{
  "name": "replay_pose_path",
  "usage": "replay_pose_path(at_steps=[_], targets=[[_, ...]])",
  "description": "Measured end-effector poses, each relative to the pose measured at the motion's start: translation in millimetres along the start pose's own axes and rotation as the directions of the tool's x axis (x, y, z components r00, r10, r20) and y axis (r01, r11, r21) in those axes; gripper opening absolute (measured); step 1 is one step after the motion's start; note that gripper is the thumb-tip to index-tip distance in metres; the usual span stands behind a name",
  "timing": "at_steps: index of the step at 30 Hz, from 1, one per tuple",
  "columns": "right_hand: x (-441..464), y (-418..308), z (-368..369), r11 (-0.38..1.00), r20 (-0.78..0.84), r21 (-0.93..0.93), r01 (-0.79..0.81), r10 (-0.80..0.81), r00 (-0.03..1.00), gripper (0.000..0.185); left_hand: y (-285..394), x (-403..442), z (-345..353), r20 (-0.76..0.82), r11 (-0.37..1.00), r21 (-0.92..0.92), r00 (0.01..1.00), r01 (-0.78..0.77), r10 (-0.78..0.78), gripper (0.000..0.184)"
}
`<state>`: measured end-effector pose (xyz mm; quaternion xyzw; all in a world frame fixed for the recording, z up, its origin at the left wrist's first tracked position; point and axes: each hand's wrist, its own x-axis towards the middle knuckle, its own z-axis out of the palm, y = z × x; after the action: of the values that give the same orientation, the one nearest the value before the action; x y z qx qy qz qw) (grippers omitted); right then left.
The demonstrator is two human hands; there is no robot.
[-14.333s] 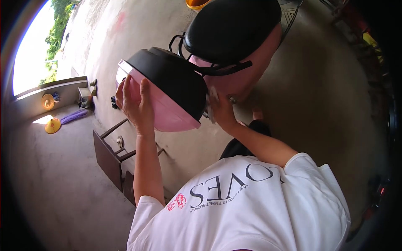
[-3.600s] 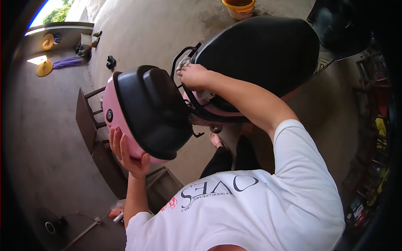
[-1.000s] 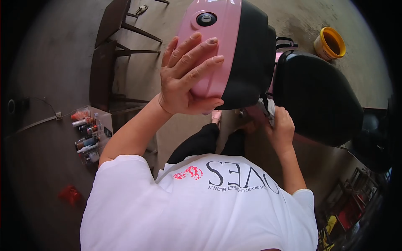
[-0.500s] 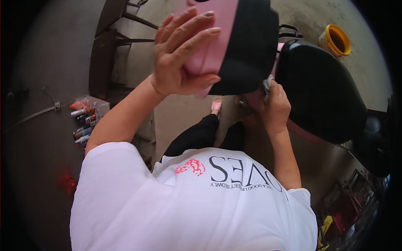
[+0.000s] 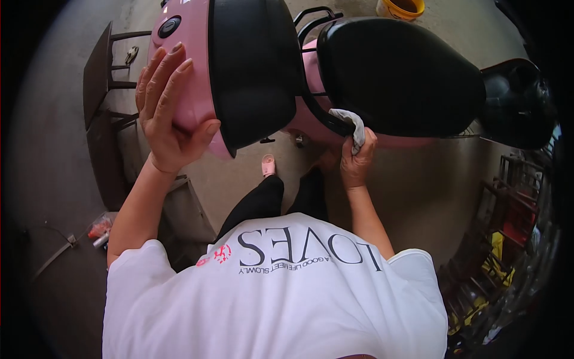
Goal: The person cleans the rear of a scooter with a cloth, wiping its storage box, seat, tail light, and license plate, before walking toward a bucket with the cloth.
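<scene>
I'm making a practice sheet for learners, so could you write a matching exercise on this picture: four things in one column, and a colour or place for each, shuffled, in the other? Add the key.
Column 1
1. Cloth
2. Box
3. Seat
4. Bucket

Column 2
A. Black all over
B. Yellow
C. Held in the right hand
D. Pink and black, with the left hand against it

Right pairs: 1-C, 2-D, 3-A, 4-B
</scene>
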<state>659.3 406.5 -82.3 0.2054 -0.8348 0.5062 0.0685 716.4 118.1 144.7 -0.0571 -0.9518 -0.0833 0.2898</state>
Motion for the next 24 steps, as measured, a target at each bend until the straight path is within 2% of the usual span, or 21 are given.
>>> replay_pose_path(at_steps=[4,6,8,9,10,11,12,14,16,19,21,22,24], targets=[[-14.1,5.8,8.2,0.986,-0.127,-0.132,0.107,-0.124,0.984,0.037,-2.1,0.9,-0.3,-0.007,1.0,-0.014,1.0,-0.021,0.021,0.062],[-27.6,13.6,1.9,0.974,-0.118,-0.21,0.089,-0.116,0.986,0.037,-1.1,1.0,-1.4,-0.024,0.999,-0.041,0.999,-0.033,0.032,0.06],[-41.4,9.9,-3.8,0.951,-0.128,-0.302,0.072,-0.115,0.985,0.036,0.0,0.9,-2.9,-0.013,1.0,0.006,1.0,0.0,0.001,0.06],[-53.7,2.0,-8.1,0.974,-0.162,-0.177,-0.141,0.112,0.98,0.035,-0.2,0.5,-2.0,-0.025,1.0,-0.021,1.0,0.006,-0.006,0.059],[-65.3,-6.1,-10.8,0.936,-0.169,-0.04,-0.349,0.338,0.926,0.034,-2.1,-0.1,-0.2,-0.039,0.998,-0.052,0.999,-0.024,0.022,0.059],[-68.2,-24.8,-8.2,0.908,-0.207,0.021,-0.417,0.413,0.887,0.035,-3.6,-1.3,1.6,-0.057,0.998,-0.049,0.998,-0.027,0.024,0.059],[-68.6,-35.7,-2.7,0.906,-0.245,0.01,-0.424,0.413,0.877,0.035,-4.8,-2.6,3.0,-0.076,0.999,-0.043,0.997,-0.028,0.024,0.059],[-56.4,-47.2,18.3,0.97,-0.348,-0.084,-0.229,0.186,0.919,0.041,-3.0,-3.1,4.4,-0.09,0.998,-0.06,0.995,-0.038,0.032,0.059],[-32.4,-53.1,49.5,0.951,-0.353,-0.241,-0.194,0.1,0.93,0.047,-4.3,-2.5,5.5,-0.096,0.996,-0.065,0.994,-0.058,0.052,0.059],[-28.3,-46.1,115.9,0.903,-0.502,-0.31,-0.297,0.11,0.858,0.049,-3.9,-0.8,12.4,-0.142,0.996,-0.067,0.988,-0.063,0.053,0.059],[-28.6,-45.7,143.8,0.81,-0.491,-0.376,-0.451,0.238,0.838,0.053,-5.0,0.3,13.5,-0.15,0.995,-0.062,0.986,-0.078,0.068,0.059],[-28.3,-42.4,143.4,0.804,-0.502,-0.377,-0.459,0.239,0.831,0.053,-5.0,0.1,13.8,-0.153,0.997,-0.04,0.986,-0.067,0.06,0.059],[-26.8,-45.8,132.2,0.886,-0.406,-0.276,-0.373,0.244,0.881,0.057,-4.5,0.3,14.8,-0.158,0.997,-0.039,0.985,-0.069,0.062,0.058]])
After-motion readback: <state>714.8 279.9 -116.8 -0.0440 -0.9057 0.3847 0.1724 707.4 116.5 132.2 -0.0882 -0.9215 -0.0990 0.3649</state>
